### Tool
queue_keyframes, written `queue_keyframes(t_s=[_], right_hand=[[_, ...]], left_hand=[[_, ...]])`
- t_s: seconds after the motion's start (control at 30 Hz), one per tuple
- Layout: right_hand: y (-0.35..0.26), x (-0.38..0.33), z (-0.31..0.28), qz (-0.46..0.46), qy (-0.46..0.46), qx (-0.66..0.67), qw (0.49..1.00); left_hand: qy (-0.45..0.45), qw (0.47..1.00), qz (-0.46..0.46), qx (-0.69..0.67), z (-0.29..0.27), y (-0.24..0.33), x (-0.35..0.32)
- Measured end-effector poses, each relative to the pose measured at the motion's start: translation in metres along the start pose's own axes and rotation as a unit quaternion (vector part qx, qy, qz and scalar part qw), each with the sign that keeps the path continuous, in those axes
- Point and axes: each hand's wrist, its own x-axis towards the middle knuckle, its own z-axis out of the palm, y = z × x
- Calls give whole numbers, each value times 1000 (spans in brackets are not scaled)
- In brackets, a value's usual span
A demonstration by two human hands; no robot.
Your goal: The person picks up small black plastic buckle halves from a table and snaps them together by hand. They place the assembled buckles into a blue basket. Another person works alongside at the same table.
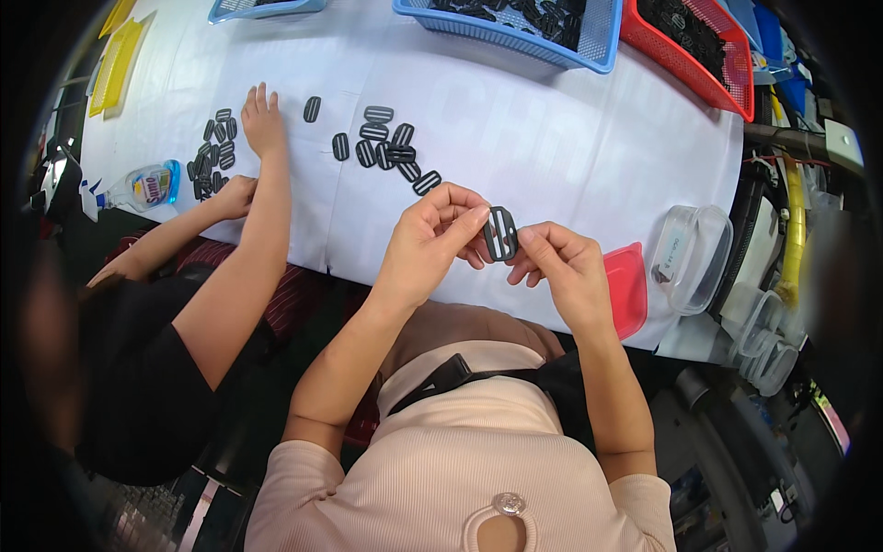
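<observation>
Between my two hands, above the table's near edge, is a black plastic slide buckle [499, 234] with two long slots. My left hand [440, 230] pinches its left side between thumb and fingers. The thumb and fingertips of my right hand [558, 260] are closed at its right edge. Beyond my left hand, several similar black buckles [374, 132] lie in a loose group on the white tablecloth. A single buckle [313, 109] lies a little apart at that group's left.
A co-worker's hand [264, 121] rests on the table at left, near another buckle pile [204, 164] and a spray bottle [150, 186]. Blue basket [515, 35] and red basket [692, 85] hold black parts at the back. Right: red lid [626, 290], clear container [699, 260].
</observation>
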Motion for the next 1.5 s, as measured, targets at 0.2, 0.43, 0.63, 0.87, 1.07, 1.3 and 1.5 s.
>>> queue_keyframes(t_s=[0.2,0.43,0.63,0.87,1.07,1.3,1.5], right_hand=[[4,-11,-2,-43,38,-7,998],[11,-18,1,-300,120,-197,926],[3,-17,-7,8,57,110,992],[6,-18,-14,49,17,174,983],[7,-17,-15,37,2,141,989],[8,-17,-5,-4,7,35,999],[11,-14,4,68,26,195,978]], left_hand=[[2,1000,1,-18,6,-2,-6],[-7,999,-26,-25,14,1,-13],[-11,997,-4,77,17,-1,-19],[-28,997,-75,-9,10,-3,-16],[-18,999,-44,-22,11,-5,-16],[48,992,19,118,17,-4,-12],[74,989,66,109,30,-18,-18]])
